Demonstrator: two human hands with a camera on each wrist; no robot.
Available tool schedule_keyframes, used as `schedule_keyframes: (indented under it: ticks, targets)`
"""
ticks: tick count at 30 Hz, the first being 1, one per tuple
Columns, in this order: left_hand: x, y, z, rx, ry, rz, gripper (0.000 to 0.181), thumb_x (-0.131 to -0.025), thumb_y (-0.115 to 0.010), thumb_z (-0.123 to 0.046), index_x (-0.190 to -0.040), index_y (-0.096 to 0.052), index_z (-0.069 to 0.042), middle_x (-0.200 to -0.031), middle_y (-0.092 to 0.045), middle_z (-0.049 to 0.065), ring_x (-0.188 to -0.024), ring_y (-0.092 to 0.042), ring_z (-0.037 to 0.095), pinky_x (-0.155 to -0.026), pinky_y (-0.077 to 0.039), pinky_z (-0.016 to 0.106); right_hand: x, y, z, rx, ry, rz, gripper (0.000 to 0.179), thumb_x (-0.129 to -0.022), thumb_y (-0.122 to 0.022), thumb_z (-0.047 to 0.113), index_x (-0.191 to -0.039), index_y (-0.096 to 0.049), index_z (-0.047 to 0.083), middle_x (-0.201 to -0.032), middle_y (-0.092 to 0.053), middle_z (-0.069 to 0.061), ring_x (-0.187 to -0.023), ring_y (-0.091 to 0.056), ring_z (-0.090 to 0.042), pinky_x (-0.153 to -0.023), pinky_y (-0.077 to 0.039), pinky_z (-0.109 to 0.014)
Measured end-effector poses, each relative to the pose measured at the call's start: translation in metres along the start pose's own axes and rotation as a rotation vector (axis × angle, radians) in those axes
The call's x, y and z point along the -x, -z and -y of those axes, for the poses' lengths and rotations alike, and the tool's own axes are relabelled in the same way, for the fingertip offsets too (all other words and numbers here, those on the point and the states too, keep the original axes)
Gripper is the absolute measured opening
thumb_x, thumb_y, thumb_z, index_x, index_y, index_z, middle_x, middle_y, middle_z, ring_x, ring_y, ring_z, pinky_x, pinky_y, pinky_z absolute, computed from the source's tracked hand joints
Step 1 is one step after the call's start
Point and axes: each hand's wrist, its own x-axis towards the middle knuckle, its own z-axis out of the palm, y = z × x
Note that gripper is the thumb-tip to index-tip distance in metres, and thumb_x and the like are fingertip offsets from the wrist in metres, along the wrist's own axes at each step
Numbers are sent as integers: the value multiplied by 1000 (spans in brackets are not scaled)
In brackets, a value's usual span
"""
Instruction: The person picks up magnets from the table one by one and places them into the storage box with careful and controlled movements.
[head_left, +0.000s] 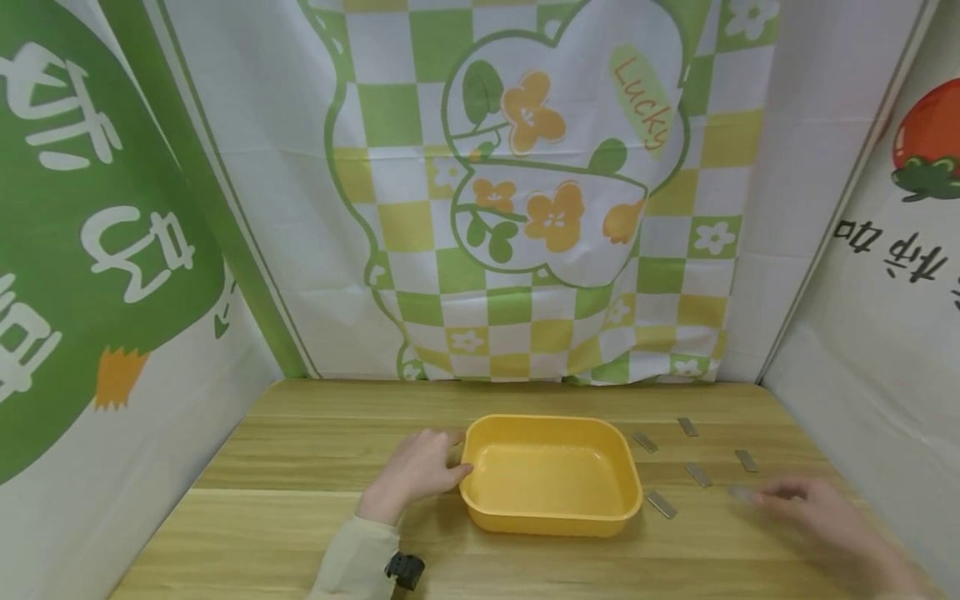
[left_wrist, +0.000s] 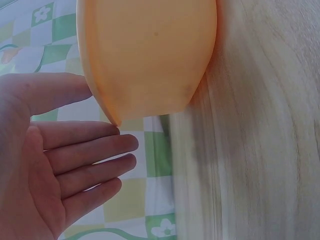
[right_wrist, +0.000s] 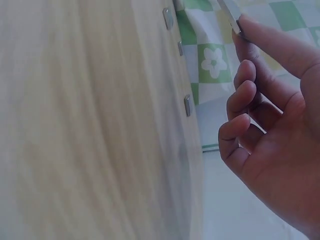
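Note:
A yellow plastic basin [head_left: 551, 479] with rounded corners stands on the table, holding nothing. My left hand [head_left: 420, 467] is at its left side, the thumb and index fingertips touching the rim. In the left wrist view the other fingers of that hand [left_wrist: 75, 160] extend straight below the basin wall [left_wrist: 150, 60]. To the right, my right hand [head_left: 817, 508] pinches a small flat grey metal piece [right_wrist: 231, 17] between thumb and index finger, raised above the tabletop. The remaining fingers of the right hand [right_wrist: 270, 115] are loosely curled.
Several similar metal pieces [head_left: 698, 475] lie scattered on the wooden table [head_left: 300, 517] between the basin and my right hand. A checked green and white cloth [head_left: 510, 317] hangs behind the far table edge. White printed panels [head_left: 885, 400] flank both sides.

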Motion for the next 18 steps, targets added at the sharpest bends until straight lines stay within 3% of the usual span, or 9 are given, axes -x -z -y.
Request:
schedule_keyframes:
  ticks: [7, 18]
  targets:
    - [1, 0, -1, 3, 8, 2, 49, -86, -67, -34, -123, -61, -2, -57, -47, -7, -44, -33, 5, -64, -51, 31, -7, -2, 10, 159, 144, -106, 20, -91, -61, 33, -98, -69, 16, -97, -66, 2, -86, -52, 4, -74, -44, -32]
    - [0, 0, -1, -3, 12, 6, 49, -86, -67, -34, -122, -62, -2, -64, -56, -4, -49, -41, 7, -71, -55, 36, -20, -6, 21, 161, 178, -113, 19, -91, -61, 32, -97, -69, 16, -92, -66, 4, -80, -53, 1, -67, -44, -27]
